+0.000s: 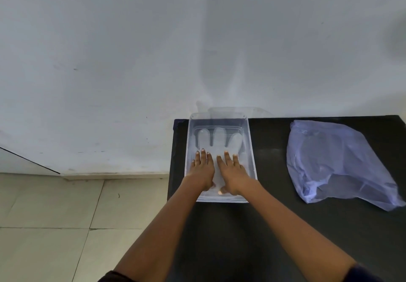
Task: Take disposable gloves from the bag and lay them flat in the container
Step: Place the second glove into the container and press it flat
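Both grips are spread flat, palms down, clamped on nothing: the left hand (201, 169) and the right hand (231, 173) lie side by side, fingers apart and pointing away from the person, pressing on one clear disposable glove (219, 141). That glove lies flat on the floor of the container (252, 160), its fingers pointing toward the far end; three glove fingers show plainly beyond the person's fingertips, while the lower part is hidden under the palms. Whether more gloves lie stacked beneath it I cannot tell, since the plastic is see-through.

One container is in view, a clear rectangular tub standing on the left part of the black counter (274, 226), its far end close to the wall (131, 51). One bag (338, 163), thin, bluish and crumpled, lies on the counter well apart to the right, its mouth toward the near side; pale shapes show faintly through it, too blurred to count. No brand, label or writing can be read on anything. Pale floor tiles (55, 215) show to the left of the counter.
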